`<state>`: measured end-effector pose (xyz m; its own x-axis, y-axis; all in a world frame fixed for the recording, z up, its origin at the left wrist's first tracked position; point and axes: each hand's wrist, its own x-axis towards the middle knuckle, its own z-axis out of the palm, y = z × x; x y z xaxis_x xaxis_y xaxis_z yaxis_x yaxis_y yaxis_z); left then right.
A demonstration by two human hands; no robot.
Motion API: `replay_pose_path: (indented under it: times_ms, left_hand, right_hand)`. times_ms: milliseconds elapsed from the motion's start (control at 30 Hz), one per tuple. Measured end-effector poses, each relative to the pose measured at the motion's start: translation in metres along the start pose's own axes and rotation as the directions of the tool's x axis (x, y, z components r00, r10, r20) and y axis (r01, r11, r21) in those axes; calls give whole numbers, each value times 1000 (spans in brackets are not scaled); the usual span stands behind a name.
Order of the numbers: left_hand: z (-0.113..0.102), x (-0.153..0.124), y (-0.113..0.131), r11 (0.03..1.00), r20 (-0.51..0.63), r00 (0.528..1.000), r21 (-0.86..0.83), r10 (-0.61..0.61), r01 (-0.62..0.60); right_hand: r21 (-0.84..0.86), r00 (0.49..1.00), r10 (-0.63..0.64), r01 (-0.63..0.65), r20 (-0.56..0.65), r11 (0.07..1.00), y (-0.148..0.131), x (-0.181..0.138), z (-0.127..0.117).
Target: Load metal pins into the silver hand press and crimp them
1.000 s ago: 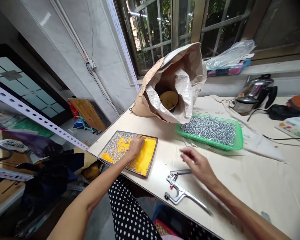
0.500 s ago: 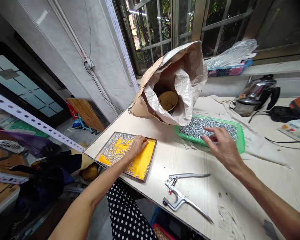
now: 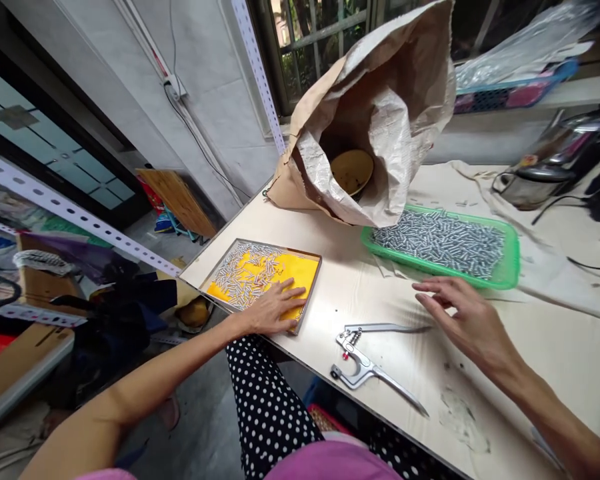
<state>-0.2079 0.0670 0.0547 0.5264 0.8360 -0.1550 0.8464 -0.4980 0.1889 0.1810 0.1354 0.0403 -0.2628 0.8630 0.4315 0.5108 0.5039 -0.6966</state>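
My left hand [image 3: 276, 308] lies flat with fingers spread on the right part of a shallow tray [image 3: 316, 279]. The tray has a yellow bottom, and many small silver metal pins [image 3: 240, 273] are scattered over its left and middle parts. Over the table, just in front of a green plastic tray [image 3: 513, 257], hovers my right hand [image 3: 473, 323]. Its fingers are loosely bent, the thumb is apart from them, and nothing shows between them. The green tray is full of similar metal pieces [image 3: 445, 241]. Silver hand pliers [image 3: 363, 370] lie between my hands.
A large paper sack [image 3: 305, 133] lies behind the trays, its mouth towards me, with a yellowish bowl [image 3: 353, 172] inside. Metal pots [image 3: 535, 183] and a cable stand at the back right. A blue basket [image 3: 510, 93] with plastic bags sits on the sill.
My left hand has slid towards the tray's near edge and spread its fingers. My right hand has drawn back from above the green tray towards me. The view has shifted.
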Motion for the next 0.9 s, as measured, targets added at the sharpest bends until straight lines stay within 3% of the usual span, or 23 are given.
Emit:
replay_pose_path:
  times_ms: [67,133,200,267,333,400,500,667,767,900]
  left_hand:
    - [4,-7,-8,996,-9,996,41,-84,84]
    - [6,-12,-25,956,-78,958,80,-276,282]
    - [9,-16,-46,845,-145,844,77,-516,529]
    - [13,-18,-63,709,-136,708,42,-694,703]
    - [20,-17,-71,650,-93,649,22,-755,760]
    - [28,-12,-68,680,-78,679,18,-730,733]
    - [34,-2,-51,775,-82,775,38,-627,631]
    - [27,-5,-26,880,-18,889,132,-458,456]
    - [21,-19,-24,878,-82,899,195,-430,438]
    - [10,-19,-33,855,-319,857,198,-405,479]
  right_hand:
    - [12,1000,1,-1,3,1000,0,-3,4]
    - [23,1000,3,-3,9,1000,-2,-7,8]
    - [32,1000,7,-7,15,999,-3,-12,11]
    - [34,1000,14,-14,26,999,-4,-19,13]
    - [33,999,20,-21,44,999,-4,-27,16]
    - [31,997,24,-26,67,999,-4,-36,18]
    - [16,996,28,-30,89,999,-5,-45,21]
    - [11,995,41,-42,89,999,-7,-56,18]
    - [14,995,63,-64,81,998,-7,-62,13]
    - [16,994,77,-79,78,997,-9,-69,9]
